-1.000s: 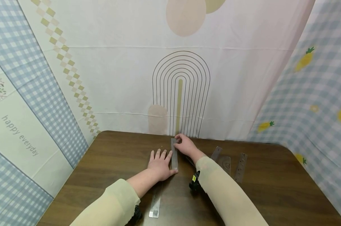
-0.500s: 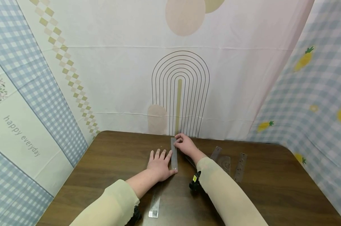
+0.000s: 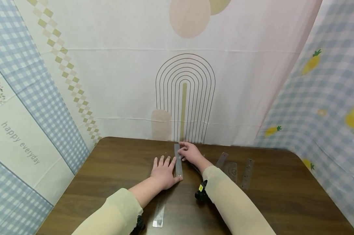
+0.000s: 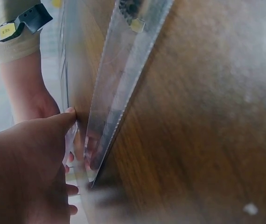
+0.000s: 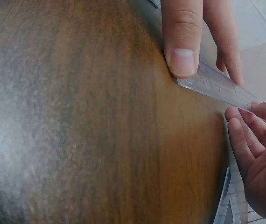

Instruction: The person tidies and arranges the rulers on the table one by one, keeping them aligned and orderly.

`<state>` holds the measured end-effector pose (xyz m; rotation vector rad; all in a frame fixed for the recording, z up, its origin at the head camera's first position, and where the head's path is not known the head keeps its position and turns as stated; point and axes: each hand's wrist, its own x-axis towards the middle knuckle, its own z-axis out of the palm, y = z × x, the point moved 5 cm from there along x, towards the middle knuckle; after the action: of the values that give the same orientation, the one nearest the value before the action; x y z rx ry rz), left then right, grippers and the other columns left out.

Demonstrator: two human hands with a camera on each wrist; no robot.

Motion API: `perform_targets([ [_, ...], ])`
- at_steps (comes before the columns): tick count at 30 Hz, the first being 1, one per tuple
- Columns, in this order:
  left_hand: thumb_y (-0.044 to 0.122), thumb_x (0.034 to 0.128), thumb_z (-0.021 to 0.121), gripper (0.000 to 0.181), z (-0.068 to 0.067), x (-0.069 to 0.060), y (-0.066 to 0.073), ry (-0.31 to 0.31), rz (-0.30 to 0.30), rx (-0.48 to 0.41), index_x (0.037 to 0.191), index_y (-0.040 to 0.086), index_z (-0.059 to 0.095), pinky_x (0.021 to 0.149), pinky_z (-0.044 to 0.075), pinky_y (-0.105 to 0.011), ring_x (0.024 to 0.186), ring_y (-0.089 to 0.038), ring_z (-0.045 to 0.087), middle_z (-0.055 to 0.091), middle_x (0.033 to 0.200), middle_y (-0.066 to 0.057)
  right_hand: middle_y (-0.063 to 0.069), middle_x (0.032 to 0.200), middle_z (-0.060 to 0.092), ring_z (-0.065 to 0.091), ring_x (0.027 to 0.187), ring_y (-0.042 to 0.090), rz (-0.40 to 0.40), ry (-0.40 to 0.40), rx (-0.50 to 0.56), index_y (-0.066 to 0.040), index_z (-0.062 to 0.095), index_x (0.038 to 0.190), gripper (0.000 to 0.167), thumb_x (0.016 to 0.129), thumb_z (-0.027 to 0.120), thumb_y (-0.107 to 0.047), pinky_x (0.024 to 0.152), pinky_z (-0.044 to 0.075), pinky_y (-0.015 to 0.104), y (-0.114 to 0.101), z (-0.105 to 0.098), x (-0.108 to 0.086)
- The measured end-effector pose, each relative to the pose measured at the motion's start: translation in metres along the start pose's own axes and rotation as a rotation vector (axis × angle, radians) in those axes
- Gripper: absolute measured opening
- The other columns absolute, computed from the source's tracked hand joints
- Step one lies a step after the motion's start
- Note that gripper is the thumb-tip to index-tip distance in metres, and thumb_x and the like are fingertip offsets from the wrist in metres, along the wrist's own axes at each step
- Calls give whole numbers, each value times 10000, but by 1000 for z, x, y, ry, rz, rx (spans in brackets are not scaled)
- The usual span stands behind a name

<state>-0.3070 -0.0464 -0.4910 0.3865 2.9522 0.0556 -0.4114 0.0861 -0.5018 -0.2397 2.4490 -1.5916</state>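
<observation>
A clear plastic ruler [image 3: 178, 166] lies lengthwise on the table between both hands. The left hand [image 3: 162, 173] lies palm down with its fingers spread; its thumb presses the ruler's near end and its index fingertip touches the left edge. At the far end, the right hand [image 3: 191, 153] pinches the ruler's right side between thumb and fingers. In the right wrist view, the ruler [image 5: 217, 86] runs from the left thumb to the right fingertips [image 5: 261, 109]. A second clear ruler [image 3: 158, 215] lies nearer the body, partly hidden under the left forearm.
Right of the right forearm lie a narrow clear strip [image 3: 222, 160], a clear protractor-like piece [image 3: 232, 169] and a ruler with holes [image 3: 247, 173]. A set square [image 5: 224, 205] shows near the right hand. Behind the brown table [image 3: 121, 163] hangs a patterned cloth [image 3: 130, 98].
The right fingers have shifted slightly toward the body along the ruler and spread a little. The ruler's far end has swung slightly left. The left hand keeps its place.
</observation>
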Motion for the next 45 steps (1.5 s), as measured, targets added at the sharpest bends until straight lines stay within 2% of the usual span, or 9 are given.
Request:
perform_targets([
  [8, 748, 894, 459, 919, -1, -2, 1, 4, -4, 7, 1603, 223, 205, 1179, 73, -577, 1497, -350, 158, 263, 1619, -84, 122, 1062, 694, 687, 732, 200, 36, -5, 60, -105, 488, 1465, 497, 986, 621, -105, 651, 586, 334, 1, -1, -3],
  [24, 744, 904, 445, 910, -3, -2, 1, 12, 6, 21, 1607, 231, 179, 1180, 73, -573, 1500, -344, 151, 252, 1624, -76, 132, 1132, 688, 671, 758, 192, 58, 8, 159, -152, 489, 1478, 465, 1020, 557, -106, 663, 593, 342, 1, -2, -8],
  [35, 749, 903, 439, 923, 2, 0, -1, 0, 19, 12, 1611, 233, 149, 1182, 42, -572, 1507, -347, 113, 221, 1634, -81, 160, 1175, 666, 670, 761, 193, 62, 13, 215, -135, 492, 1478, 466, 1019, 546, -75, 666, 594, 347, 5, -3, -9],
  [40, 754, 898, 440, 939, 5, 2, -2, 20, 36, 19, 1613, 231, 128, 1182, 16, -568, 1510, -347, 92, 200, 1640, -84, 164, 1169, 674, 689, 756, 195, 58, 14, 235, -146, 483, 1486, 494, 1005, 566, -69, 663, 595, 351, 4, -4, -11],
  [45, 744, 901, 452, 920, 0, -1, -1, 44, 60, 39, 1608, 223, 178, 1182, 65, -567, 1503, -342, 139, 233, 1630, -85, 168, 1189, 670, 687, 759, 194, 57, 25, 251, -158, 478, 1490, 502, 1003, 566, -71, 671, 595, 362, 3, -5, -16],
])
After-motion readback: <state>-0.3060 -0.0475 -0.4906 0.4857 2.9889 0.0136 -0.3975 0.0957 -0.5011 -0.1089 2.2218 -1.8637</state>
